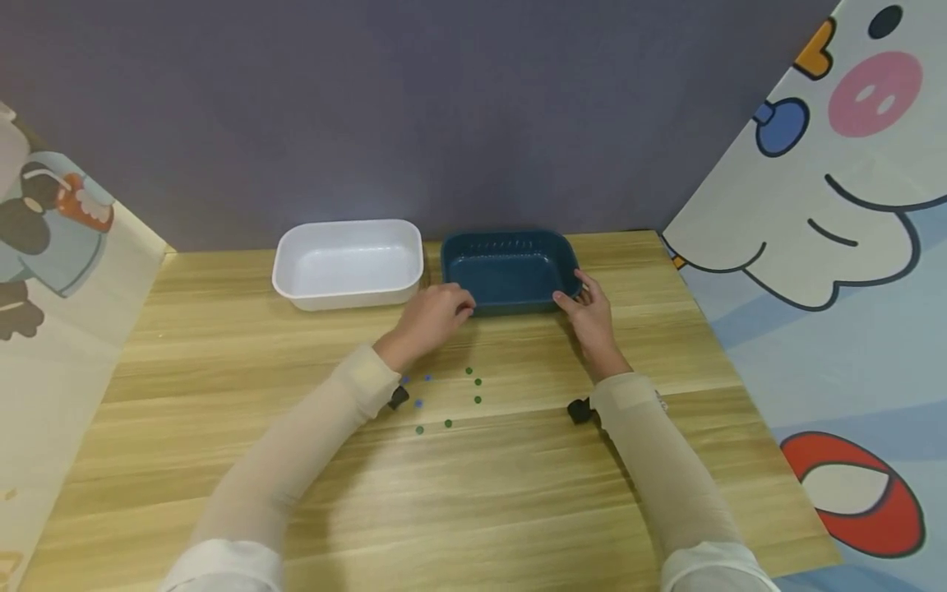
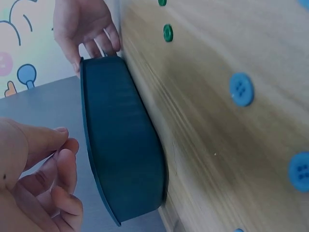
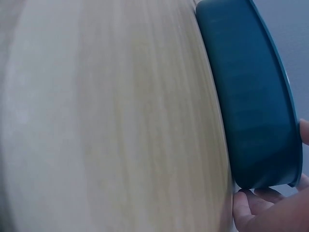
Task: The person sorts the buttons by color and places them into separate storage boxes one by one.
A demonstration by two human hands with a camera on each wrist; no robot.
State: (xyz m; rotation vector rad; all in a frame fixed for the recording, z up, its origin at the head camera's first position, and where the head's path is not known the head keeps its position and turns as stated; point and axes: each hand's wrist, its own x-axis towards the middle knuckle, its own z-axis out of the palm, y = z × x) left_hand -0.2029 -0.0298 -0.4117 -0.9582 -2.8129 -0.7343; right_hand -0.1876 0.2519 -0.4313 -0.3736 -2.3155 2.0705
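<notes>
A dark teal plastic basket [image 1: 510, 308] stands on the table against the back wall. My right hand [image 1: 592, 321] grips its right end, thumb at the rim and fingers along the outer side; the right wrist view shows these fingers [image 3: 244, 212] low against that end. Near the front left corner of the basket is my left hand [image 1: 436, 316]. Its thumb and index finger come together at the tips in the left wrist view, the other fingers [image 2: 65, 200] curled, with no thing visible between them. Green buttons [image 2: 167, 33] and blue buttons [image 2: 241, 89] lie on the table below.
A white plastic basin [image 1: 348, 302] sits left of the teal basket, close beside it. Several scattered buttons lie on the wooden table [image 1: 518, 493] between my forearms. A grey wall [image 1: 444, 107] rises behind; printed panels [image 1: 851, 353] flank both sides.
</notes>
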